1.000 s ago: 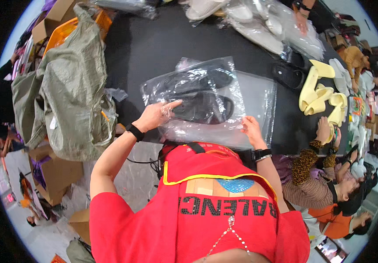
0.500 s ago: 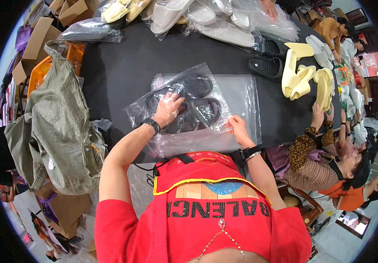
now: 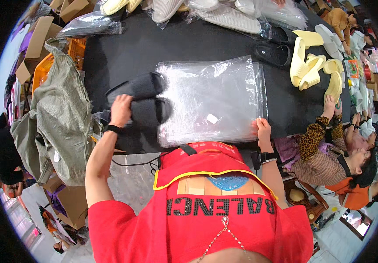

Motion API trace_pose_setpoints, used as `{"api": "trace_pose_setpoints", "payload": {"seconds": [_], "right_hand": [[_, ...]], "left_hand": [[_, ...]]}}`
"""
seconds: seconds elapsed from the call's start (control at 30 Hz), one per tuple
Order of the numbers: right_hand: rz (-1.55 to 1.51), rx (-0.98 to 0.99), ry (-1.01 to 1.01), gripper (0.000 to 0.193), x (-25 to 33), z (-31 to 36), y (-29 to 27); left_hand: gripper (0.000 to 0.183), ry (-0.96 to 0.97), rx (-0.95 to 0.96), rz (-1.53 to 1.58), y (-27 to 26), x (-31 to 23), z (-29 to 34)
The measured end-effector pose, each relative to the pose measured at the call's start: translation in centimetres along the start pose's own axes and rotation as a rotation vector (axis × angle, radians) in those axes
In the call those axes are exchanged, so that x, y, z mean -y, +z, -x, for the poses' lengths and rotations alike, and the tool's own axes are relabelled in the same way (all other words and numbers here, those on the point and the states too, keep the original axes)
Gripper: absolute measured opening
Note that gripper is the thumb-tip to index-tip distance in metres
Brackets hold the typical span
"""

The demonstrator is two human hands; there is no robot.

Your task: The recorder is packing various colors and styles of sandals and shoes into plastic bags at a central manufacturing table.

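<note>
A pair of black slide slippers lies side by side at the left of the stack of clear plastic bags. My left hand is closed around their near ends. Their far ends overlap the stack's left edge; I cannot tell whether they lie over or inside the top bag. At the lower right corner of the stack, my right hand pinches the edge of a clear bag. A small white label shows on the plastic.
Bagged white slippers line the table's far side. Black slippers and yellow slippers stand at the right, where another person's hand touches a yellow one. A grey-green sack hangs by an orange crate on the left.
My left hand and the black slippers have moved left, out from under the clear plastic that covered the slippers. The plastic now lies flatter. My right hand has shifted slightly right.
</note>
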State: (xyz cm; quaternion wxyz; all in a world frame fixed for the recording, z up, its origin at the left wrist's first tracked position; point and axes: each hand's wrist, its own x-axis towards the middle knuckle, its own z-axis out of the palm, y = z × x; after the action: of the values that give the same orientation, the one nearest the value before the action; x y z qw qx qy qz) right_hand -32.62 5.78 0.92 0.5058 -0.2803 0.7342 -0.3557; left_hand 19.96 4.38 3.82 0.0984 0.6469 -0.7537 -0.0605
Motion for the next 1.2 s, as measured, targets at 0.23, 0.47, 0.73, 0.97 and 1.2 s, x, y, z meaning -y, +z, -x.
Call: {"api": "trace_pose_setpoints", "payload": {"seconds": [0.23,0.47,0.73,0.97,1.2], "right_hand": [[0.14,0.077,-0.014,0.015,-0.4,1.4,0.7],[0.023,0.121,-0.126,0.031,-0.4,2.3,1.4],[0.308,0.104,-0.353,0.009,-4.2,1.5,0.9],[0.266,0.213,-0.263,0.014,-2.4,2.4,0.6],[0.182,0.255,-0.202,0.016,-0.7,0.3,0.7]], "left_hand": [[0.02,-0.483,-0.365,0.205,-4.8,2.0,-2.7],[0.015,0.172,0.036,0.151,-5.8,-19.1,-9.3],[0.016,0.052,0.248,0.089,6.0,-21.6,-12.6],[0.017,-0.104,-0.042,-0.156,-1.0,-9.0,-13.3],[0.015,0.263,0.274,0.021,-2.4,-22.8,-9.3]]}}
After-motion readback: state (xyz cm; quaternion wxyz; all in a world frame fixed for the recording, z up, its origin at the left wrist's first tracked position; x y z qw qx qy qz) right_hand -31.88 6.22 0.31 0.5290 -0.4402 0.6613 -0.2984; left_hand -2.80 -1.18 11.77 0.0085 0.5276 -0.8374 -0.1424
